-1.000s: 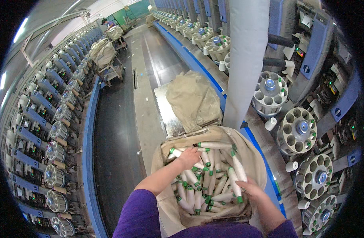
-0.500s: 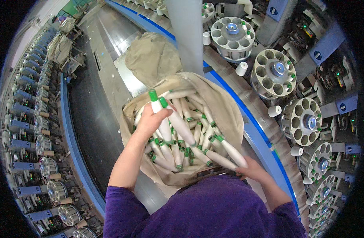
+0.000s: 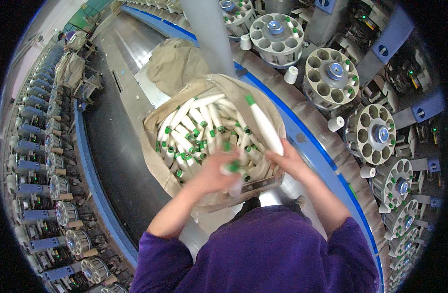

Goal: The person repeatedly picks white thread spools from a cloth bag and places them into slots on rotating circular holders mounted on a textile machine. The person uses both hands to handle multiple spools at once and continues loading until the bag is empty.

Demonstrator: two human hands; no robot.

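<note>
so far, our right hand (image 3: pixel 290 160) pinched one bobbin (image 3: pixel 265 124) over the sack (image 3: pixel 154 161) edge; our left hand (image 3: pixel 215 173) blurred, finger grip unclear; many bobbins (image 3: pixel 184 141) were left inside; nearby round holders (image 3: pixel 330 81) had mostly bare holes.

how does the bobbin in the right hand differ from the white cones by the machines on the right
The bobbin is long and slim; the cones are short and stubby. The bobbin has a green tip; the cones show no green. The right hand holds the bobbin; no hand touches the cones. Both look white.
</note>
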